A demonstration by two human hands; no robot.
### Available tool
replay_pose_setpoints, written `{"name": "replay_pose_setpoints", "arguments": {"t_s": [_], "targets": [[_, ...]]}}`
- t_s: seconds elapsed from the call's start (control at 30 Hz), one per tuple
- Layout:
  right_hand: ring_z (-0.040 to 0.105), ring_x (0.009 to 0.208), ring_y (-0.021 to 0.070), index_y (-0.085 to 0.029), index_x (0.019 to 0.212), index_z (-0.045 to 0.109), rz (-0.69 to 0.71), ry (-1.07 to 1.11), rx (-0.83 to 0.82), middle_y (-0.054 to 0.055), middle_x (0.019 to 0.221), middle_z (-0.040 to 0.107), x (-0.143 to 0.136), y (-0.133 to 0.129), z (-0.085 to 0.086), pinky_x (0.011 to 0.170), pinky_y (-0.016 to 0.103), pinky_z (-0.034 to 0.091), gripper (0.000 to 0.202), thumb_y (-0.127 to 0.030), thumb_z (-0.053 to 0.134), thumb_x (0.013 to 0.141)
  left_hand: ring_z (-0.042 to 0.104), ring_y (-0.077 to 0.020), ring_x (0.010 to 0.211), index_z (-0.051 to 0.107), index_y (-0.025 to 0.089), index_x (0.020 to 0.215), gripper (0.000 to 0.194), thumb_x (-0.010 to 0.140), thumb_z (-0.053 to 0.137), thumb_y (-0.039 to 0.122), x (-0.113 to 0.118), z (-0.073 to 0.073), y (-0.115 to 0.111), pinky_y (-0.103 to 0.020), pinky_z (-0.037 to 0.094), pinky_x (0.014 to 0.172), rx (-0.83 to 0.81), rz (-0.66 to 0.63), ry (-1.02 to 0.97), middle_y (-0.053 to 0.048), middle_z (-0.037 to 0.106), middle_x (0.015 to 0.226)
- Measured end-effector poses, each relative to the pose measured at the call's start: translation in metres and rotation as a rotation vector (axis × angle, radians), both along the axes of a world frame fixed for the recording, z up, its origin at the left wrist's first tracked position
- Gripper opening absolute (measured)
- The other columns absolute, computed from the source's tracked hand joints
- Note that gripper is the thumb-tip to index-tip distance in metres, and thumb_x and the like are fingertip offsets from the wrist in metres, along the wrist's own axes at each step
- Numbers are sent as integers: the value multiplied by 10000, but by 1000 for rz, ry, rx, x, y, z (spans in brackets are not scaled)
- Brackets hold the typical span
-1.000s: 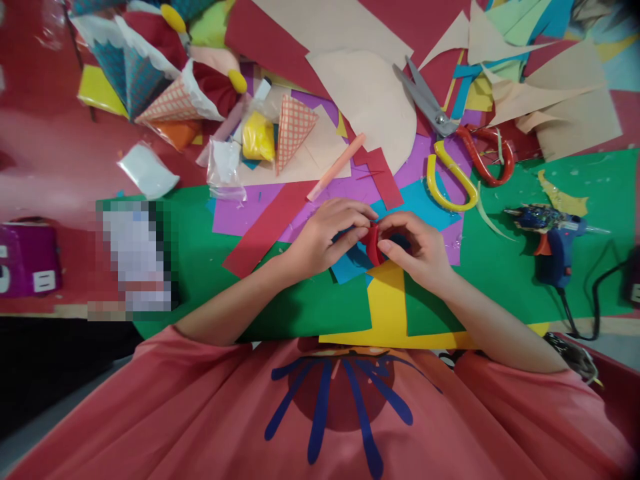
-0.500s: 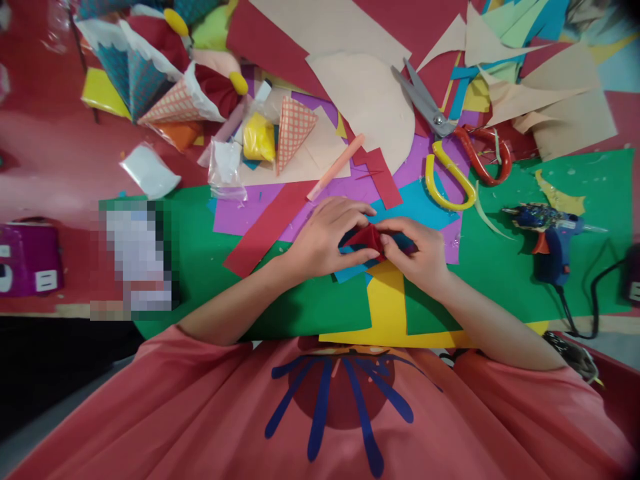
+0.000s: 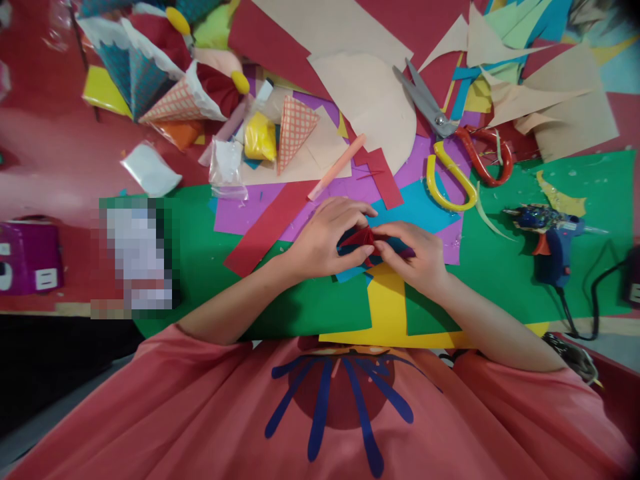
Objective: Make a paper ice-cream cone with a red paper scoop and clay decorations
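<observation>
- Since half a second ago, the right hand (image 3: 417, 252) has edged left, its fingertips nearer the left thumb, and the small, folded piece of thin red sheet (image 3: 361, 239) looks more tightly pleated.
- Under and around both grips, a broad, flat green sheet (image 3: 280, 300) covers part of the red desk (image 3: 45, 147).
- Beyond the grips, to the right, metal scissors with one yellow and one red handle (image 3: 440, 121) lie with blades apart.
- Well right of the grips lies a blue glue gun (image 3: 555, 257) with a trailing black cord.
- The left hand (image 3: 325, 237) has its grip closed round the red piece; the right grip appears to pinch its right end.
- The red piece sits between both grips, partly hidden by fingers. Steady left pressure, with light, even right-hand pinching, should keep its folds aligned without creasing it askew.
</observation>
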State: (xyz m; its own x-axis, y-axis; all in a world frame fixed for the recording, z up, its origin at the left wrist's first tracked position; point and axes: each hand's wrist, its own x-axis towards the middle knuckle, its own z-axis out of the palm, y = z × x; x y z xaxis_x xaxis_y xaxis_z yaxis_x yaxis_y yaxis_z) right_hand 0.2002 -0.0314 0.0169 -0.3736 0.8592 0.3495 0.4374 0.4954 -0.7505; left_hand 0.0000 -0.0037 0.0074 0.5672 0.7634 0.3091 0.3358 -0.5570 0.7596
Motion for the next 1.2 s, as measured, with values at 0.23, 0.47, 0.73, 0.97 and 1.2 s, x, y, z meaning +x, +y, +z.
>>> {"name": "replay_pose_setpoints", "arguments": {"t_s": [0.23, 0.47, 0.73, 0.97, 1.2], "targets": [[740, 806, 158, -226, 933, 680, -50, 95, -138, 19, 883, 774, 1, 3, 3, 730, 279, 602, 183, -136, 525, 900, 632, -213, 1083, 535, 218, 926, 117, 955, 469, 310, -2, 2, 2, -425, 485, 953, -27, -48, -20, -113, 698, 1156], [728, 825, 145, -216, 926, 654, 14, 93, -72, 31, 872, 757, 3, 4, 4, 741, 273, 590, 157, -151, 511, 928, 653, -187, 1044, 568, 201, 904, 70, 950, 520, 223, 0, 3, 2, -382, 500, 927, 15, -43, -73, -87, 716, 1096], [725, 858, 166, -215, 972, 644, 27, 69, -85, 43, 908, 751, 3, 3, 6, 769, 305, 591, 144, -170, 518, 919, 663, -187, 1064, 575, 195, 869, 89, 942, 534, 223, -2, 6, 3, -379, 511, 939, -70, -29, -68, -91, 718, 1102], [687, 764, 163, -226, 908, 587, -5, 15, -63, 26, 833, 710, -2, 2, 3, 704, 294, 571, 42, -213, 590, 869, 671, -173, 995, 577, 196, 871, 75, 935, 538, 203, 0, 3, 2, -362, 522, 891, 42, -15, -48, -75, 729, 1042], [650, 681, 144, -227, 831, 561, -39, 12, -48, -2, 745, 672, -4, 3, 0, 640, 265, 541, 71, -178, 608, 848, 665, -195, 1011, 607, 199, 890, 123, 945, 515, 260, 2, 0, 1, -409, 499, 908, 51, -65, -43, -92, 725, 1077]]}}
